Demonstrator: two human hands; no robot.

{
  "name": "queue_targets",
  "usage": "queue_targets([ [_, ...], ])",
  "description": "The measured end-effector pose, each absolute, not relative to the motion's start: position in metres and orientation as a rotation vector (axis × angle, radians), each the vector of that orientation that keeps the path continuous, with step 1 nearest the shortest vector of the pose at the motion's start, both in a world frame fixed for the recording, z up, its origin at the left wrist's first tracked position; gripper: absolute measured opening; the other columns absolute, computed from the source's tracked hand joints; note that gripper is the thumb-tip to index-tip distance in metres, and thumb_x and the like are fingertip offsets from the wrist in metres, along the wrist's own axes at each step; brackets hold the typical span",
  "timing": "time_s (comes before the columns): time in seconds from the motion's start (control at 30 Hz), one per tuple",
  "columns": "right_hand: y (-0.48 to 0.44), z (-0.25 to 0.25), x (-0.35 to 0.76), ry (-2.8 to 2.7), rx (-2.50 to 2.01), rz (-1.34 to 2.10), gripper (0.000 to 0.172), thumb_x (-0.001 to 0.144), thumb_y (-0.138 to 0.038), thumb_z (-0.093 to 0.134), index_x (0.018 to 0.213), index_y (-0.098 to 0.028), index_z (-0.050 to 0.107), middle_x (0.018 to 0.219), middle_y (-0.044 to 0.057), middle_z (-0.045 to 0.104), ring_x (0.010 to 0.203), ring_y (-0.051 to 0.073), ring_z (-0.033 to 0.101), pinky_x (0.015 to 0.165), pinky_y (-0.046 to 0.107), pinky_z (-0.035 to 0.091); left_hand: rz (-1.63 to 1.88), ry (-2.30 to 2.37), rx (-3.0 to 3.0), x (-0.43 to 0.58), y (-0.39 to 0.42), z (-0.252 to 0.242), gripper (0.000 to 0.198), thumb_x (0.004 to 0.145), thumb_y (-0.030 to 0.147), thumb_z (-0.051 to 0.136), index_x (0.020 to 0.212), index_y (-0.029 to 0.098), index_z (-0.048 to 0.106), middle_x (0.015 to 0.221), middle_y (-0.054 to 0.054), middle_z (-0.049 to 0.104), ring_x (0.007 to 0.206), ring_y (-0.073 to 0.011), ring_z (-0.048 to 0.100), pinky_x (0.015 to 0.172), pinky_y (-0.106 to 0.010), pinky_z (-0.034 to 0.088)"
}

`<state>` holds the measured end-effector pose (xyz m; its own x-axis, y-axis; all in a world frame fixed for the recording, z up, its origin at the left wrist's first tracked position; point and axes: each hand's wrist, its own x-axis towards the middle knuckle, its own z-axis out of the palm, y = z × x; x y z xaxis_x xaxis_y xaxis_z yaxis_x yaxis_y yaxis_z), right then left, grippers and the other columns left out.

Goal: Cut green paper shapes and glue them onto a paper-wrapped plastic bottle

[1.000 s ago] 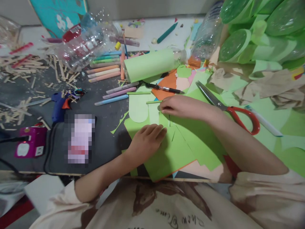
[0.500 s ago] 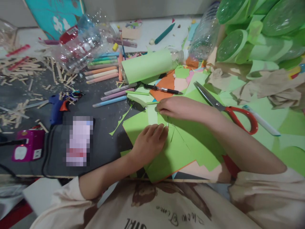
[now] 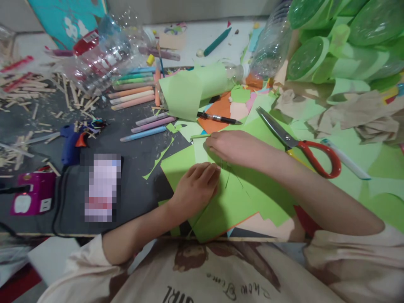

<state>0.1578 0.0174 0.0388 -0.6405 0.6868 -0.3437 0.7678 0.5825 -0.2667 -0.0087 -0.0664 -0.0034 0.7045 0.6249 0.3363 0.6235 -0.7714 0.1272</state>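
Note:
A piece of pale green paper (image 3: pixel 201 152) lies between my two hands on a larger bright green sheet (image 3: pixel 243 198). My left hand (image 3: pixel 197 185) has its fingers bent and close together at the pale paper's near edge, its thumb hidden. My right hand (image 3: pixel 232 145) pinches the pale paper at its far edge, by a thin darker green edge. Beyond them a loose-looking pale green flap (image 3: pixel 184 94) stands in front of a bottle wrapped in green paper (image 3: pixel 217 78). Thin dark lines mark the bright sheet under my right wrist.
Red-handled scissors (image 3: pixel 295 141) lie at the right beside my forearm; a black pen (image 3: pixel 221 118) lies ahead. Left are several markers (image 3: pixel 135 99), a blue glue gun (image 3: pixel 71 145), a phone (image 3: pixel 102 187) and wood sticks (image 3: pixel 28 90). Green bottle pieces (image 3: pixel 341 63) pile at the upper right.
The pale green flap beyond my right hand has risen and now covers part of the wrapped bottle. Both hands have stayed nearly in place.

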Motion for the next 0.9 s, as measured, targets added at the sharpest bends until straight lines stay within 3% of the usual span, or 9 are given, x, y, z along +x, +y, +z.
queue_targets([
  [0.17, 0.021, 0.045, 0.158, 2.55, 1.313, -0.537, 0.023, 0.095, -0.015, 0.045, 0.098, -0.012, 0.068, 0.09, 0.017, 0.072, 0.071, 0.023, 0.06, 0.056, 0.034, 0.025, 0.55, 1.05, 2.898, -0.008, -0.066, -0.004, 0.021, 0.094, 0.01, 0.05, 0.11, 0.009, 0.064, 0.099, -0.01, 0.072, 0.096, -0.0215, 0.067, 0.086, -0.034, 0.055],
  [0.3, 0.038, 0.046, 0.178, 2.498, 1.688, -0.48, 0.022, 0.094, -0.027, 0.052, 0.104, -0.016, 0.068, 0.092, 0.013, 0.073, 0.073, 0.023, 0.06, 0.058, 0.032, 0.025, 0.579, 1.066, 2.917, -0.008, -0.067, -0.004, 0.021, 0.094, 0.01, 0.051, 0.111, 0.009, 0.063, 0.1, -0.009, 0.072, 0.097, -0.0207, 0.067, 0.087, -0.033, 0.054],
  [0.53, 0.04, 0.026, 0.19, 2.449, 1.904, -0.356, 0.031, 0.091, -0.018, 0.043, 0.1, -0.014, 0.072, 0.099, 0.017, 0.071, 0.084, 0.027, 0.063, 0.059, 0.034, 0.028, 0.558, 1.078, 2.923, -0.007, -0.067, -0.004, 0.021, 0.097, 0.012, 0.049, 0.112, 0.012, 0.063, 0.1, -0.007, 0.072, 0.097, -0.0198, 0.066, 0.088, -0.034, 0.051],
  [0.67, 0.033, 0.029, 0.195, 2.447, 2.093, -0.417, 0.024, 0.09, -0.02, 0.046, 0.098, -0.016, 0.068, 0.098, 0.016, 0.07, 0.086, 0.029, 0.062, 0.062, 0.035, 0.034, 0.51, 1.093, 2.93, -0.007, -0.068, -0.003, 0.022, 0.097, 0.012, 0.049, 0.114, 0.012, 0.063, 0.103, -0.008, 0.072, 0.101, -0.0201, 0.066, 0.085, -0.034, 0.05],
  [0.8, 0.016, 0.032, 0.213, 2.386, 2.476, -0.741, 0.011, 0.086, -0.024, 0.055, 0.096, -0.022, 0.059, 0.076, 0.005, 0.062, 0.07, 0.023, 0.058, 0.063, 0.035, 0.039, 0.425, 1.114, 2.917, -0.007, -0.072, -0.003, 0.025, 0.095, 0.012, 0.052, 0.117, 0.009, 0.063, 0.106, -0.01, 0.073, 0.105, -0.0226, 0.066, 0.081, -0.035, 0.051],
  [0.9, -0.003, 0.024, 0.214, 2.366, 2.581, -1.313, 0.011, 0.084, -0.026, 0.058, 0.087, -0.026, 0.048, 0.067, -0.003, 0.054, 0.058, 0.016, 0.052, 0.055, 0.03, 0.039, 0.328, 1.114, 2.89, -0.008, -0.075, -0.002, 0.03, 0.094, 0.011, 0.052, 0.122, 0.009, 0.062, 0.115, -0.014, 0.072, 0.11, -0.0238, 0.066, 0.082, -0.034, 0.052],
])
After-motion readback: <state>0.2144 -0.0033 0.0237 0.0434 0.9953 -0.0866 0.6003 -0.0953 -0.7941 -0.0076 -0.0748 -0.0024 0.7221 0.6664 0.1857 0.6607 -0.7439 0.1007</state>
